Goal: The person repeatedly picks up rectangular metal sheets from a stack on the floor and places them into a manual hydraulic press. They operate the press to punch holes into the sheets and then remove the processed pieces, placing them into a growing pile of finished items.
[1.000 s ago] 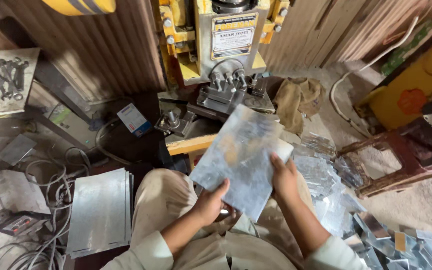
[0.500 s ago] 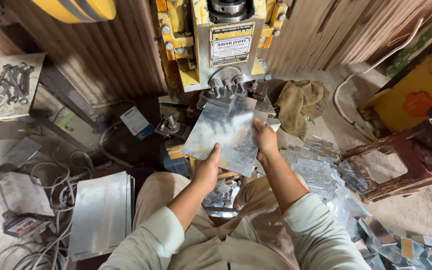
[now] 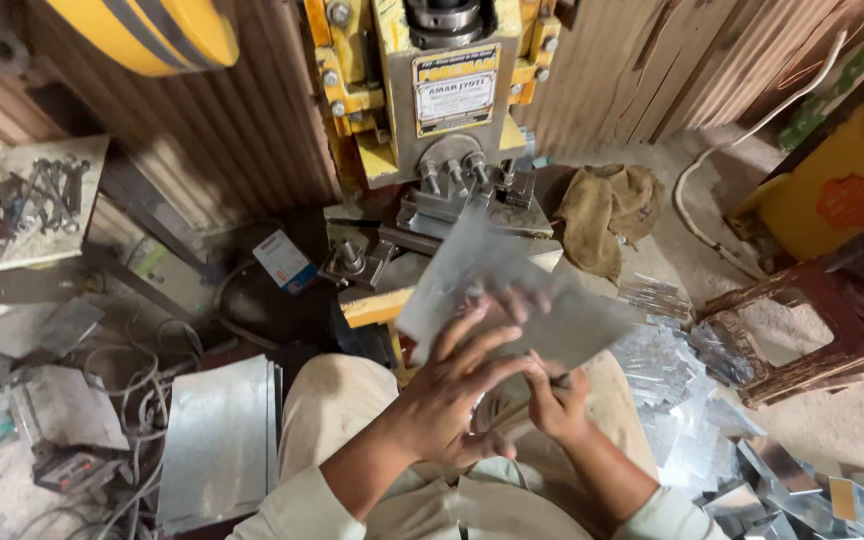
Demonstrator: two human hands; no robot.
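I sit in front of a yellow and grey press machine. A thin grey metal sheet is held tilted over my lap, just below the machine's die area. My left hand lies spread across the sheet's near face, fingers apart and blurred. My right hand grips the sheet's lower edge from beneath, mostly hidden under it. My knees in beige trousers are below.
A stack of flat metal sheets lies at my left. Shiny cut metal scraps pile at my right beside a brown stool. A tan cloth, cables and a tool tray surround the machine.
The sheet has come down from the machine toward my lap and turned. My left hand moved onto its face, and my right hand dropped to its lower edge.
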